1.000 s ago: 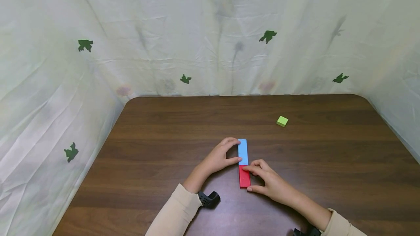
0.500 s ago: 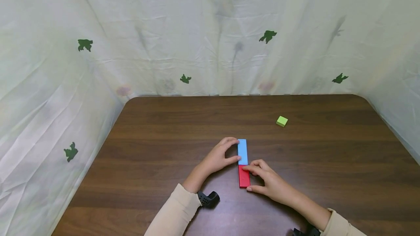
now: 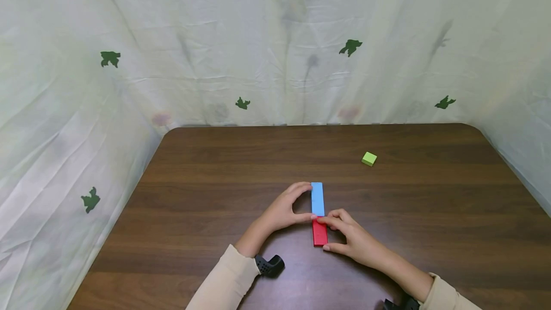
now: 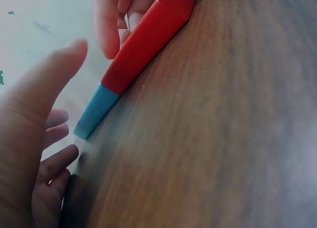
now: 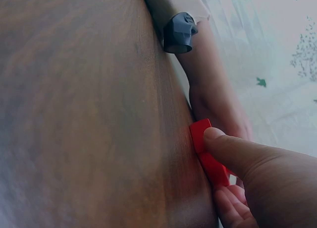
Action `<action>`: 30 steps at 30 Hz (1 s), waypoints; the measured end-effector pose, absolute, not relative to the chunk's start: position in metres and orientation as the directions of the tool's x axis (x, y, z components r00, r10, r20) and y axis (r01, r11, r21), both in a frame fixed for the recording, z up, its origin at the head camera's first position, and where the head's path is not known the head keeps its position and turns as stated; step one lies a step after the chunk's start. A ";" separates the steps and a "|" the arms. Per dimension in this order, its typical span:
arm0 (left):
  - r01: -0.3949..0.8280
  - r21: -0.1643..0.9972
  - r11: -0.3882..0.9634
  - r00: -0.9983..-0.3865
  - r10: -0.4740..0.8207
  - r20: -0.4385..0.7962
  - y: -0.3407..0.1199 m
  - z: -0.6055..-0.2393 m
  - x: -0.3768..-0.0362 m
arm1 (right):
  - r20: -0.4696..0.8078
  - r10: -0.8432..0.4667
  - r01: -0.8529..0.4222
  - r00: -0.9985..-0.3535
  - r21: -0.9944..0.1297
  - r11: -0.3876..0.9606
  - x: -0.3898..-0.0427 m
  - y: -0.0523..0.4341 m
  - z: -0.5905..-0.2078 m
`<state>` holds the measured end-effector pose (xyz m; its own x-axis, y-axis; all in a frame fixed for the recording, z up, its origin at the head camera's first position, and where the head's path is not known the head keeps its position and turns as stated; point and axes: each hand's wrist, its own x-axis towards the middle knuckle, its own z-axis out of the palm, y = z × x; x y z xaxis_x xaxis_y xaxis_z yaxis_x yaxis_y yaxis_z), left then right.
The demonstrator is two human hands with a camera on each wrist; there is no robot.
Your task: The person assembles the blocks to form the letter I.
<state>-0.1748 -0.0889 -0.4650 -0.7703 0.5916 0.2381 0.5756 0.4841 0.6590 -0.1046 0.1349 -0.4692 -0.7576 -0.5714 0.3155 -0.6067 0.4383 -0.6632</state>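
A flat blue block (image 3: 317,198) and a flat red block (image 3: 319,233) lie end to end on the brown table (image 3: 215,166), with the blue one farther from me. My left hand (image 3: 308,201) holds the blue block from its left side, forefinger at the far end and thumb at the joint. My right hand (image 3: 330,235) pinches the red block lengthwise, forefinger at the joint and thumb at the near end. In the left wrist view the red block (image 4: 146,42) meets the blue block (image 4: 96,111). The right wrist view shows my thumb (image 5: 237,153) on the red block (image 5: 203,139).
A small green cube (image 3: 369,159) sits alone at the back right of the table. White cloth printed with green leaves (image 3: 64,133) hangs close round the table's back and both sides. A black camera mount (image 3: 269,265) is strapped to my left wrist.
My left thumb has crept a little toward the joint between the two blocks. The blocks and my right hand have barely shifted.
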 end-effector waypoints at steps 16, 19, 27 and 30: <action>0.570 0.625 0.534 -0.754 0.642 0.139 -0.089 -0.463 -0.172 | 0.285 -0.567 -0.580 -0.773 -0.680 0.448 -0.105 0.135 -0.469; 0.574 0.624 0.531 -0.752 0.643 0.145 -0.089 -0.464 -0.172 | 0.290 -0.564 -0.573 -0.773 -0.700 0.426 -0.105 0.135 -0.466; 0.583 0.620 0.525 -0.752 0.639 0.165 -0.089 -0.465 -0.172 | 0.356 -0.469 -0.549 -0.808 -0.744 0.381 -0.109 0.136 -0.453; 0.580 0.620 0.528 -0.754 0.637 0.162 -0.089 -0.465 -0.172 | 0.380 -0.426 -0.550 -0.821 -0.728 0.410 -0.113 0.140 -0.454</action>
